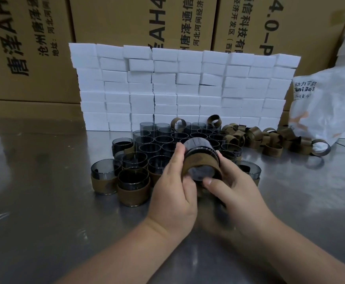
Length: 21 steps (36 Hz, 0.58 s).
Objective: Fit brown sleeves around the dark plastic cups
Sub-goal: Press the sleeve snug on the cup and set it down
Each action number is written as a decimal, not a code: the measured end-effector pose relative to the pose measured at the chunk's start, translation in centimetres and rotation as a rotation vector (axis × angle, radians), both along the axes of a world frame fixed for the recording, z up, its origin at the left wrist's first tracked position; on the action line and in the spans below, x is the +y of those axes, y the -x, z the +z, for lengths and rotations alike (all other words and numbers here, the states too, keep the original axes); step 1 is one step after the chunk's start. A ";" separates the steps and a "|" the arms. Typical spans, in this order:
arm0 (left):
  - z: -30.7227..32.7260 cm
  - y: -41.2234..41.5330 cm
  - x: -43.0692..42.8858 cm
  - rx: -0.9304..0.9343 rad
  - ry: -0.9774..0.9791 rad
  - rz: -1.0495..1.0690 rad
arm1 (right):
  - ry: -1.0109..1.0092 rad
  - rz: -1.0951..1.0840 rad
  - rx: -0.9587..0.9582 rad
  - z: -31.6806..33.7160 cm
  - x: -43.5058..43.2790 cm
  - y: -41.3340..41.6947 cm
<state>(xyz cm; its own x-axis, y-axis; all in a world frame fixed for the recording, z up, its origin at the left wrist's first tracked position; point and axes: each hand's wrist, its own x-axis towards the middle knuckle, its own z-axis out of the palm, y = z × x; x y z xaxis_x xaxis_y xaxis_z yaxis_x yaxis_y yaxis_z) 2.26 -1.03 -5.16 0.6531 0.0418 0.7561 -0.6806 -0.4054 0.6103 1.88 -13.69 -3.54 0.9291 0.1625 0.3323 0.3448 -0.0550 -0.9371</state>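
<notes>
Brown sleeve wraps the tilted cup — my left hand and right hand both grip it, thumbs up front.

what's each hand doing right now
Left hand: closed, holding the brown sleeve on the dark cup.
Right hand: closed, holding the same dark cup.
</notes>
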 end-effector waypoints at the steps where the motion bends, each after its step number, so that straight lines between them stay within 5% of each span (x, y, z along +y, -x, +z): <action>1: 0.1 0.0 0.0 -0.006 -0.003 0.006 | -0.009 0.001 -0.002 0.0 -0.1 -0.1; 21: 0.9 -0.6 1.2 -0.065 -0.084 0.008 | 0.002 -0.081 -0.049 0.0 -1.3 -1.1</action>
